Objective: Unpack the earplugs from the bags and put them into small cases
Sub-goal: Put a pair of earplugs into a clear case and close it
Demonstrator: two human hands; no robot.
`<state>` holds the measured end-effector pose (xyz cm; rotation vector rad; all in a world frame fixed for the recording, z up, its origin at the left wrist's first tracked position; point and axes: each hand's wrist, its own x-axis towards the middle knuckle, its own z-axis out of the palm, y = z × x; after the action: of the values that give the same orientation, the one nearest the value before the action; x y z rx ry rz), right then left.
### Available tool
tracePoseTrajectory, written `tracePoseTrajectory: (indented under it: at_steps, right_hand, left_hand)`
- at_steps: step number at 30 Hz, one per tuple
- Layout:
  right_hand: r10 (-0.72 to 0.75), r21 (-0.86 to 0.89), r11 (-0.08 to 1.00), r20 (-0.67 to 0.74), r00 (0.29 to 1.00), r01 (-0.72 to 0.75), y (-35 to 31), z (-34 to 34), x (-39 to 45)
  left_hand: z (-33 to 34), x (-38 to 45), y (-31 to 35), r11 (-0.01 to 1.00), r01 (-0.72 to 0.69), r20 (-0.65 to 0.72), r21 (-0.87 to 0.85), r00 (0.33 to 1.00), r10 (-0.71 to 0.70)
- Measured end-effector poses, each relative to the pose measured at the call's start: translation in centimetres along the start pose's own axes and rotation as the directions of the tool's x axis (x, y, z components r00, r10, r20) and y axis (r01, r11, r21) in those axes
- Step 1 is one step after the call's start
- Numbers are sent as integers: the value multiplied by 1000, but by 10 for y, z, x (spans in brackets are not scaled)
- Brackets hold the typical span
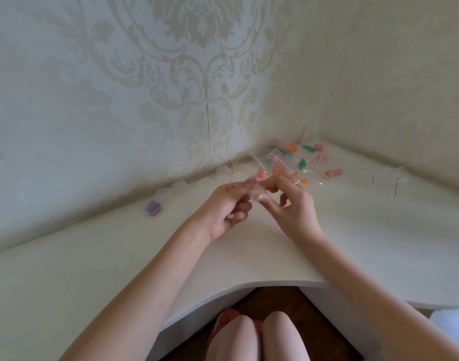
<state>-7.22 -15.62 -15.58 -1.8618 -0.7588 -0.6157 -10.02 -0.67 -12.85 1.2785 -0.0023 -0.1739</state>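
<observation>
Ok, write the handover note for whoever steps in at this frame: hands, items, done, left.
Left hand and right hand together pinch a small clear plastic bag holding a pink earplug, above the white desk.
Pile of clear bags with orange, green and pink earplugs lies in the far corner.
One small case with purple earplugs sits left by the wall, beside a row of translucent cases.
Left: most bags.

Both hands (pixel 259 204) on small bag (pixel 258 190)

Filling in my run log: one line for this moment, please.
step: opening bag | left hand and right hand: pinching small clear bag | bagged earplugs: piled behind | purple-filled case: left
</observation>
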Motion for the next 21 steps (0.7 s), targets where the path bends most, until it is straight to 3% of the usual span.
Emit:
tracePoseTrajectory:
  at_steps: [4,8,15,21]
  right_hand:
    - [-34,45,999,97,995,30,1,7,-2]
    - [0,18,1000,-24,1000,0,-2,4,-2]
    - [-192,-102,978,-74,979,184,-5,3,-2]
    - [-144,-28,989,-16,989,144,4,2,1]
  left_hand:
    - [-4,2,-2,998,-12,-69,-64,998,8]
    - [-2,2,-2,999,29,-10,-32,1000,-29]
    - [-4,3,1,999,10,-16,-37,1000,-11]
    - [-13,-1,4,977,-63,-9,202,998,66]
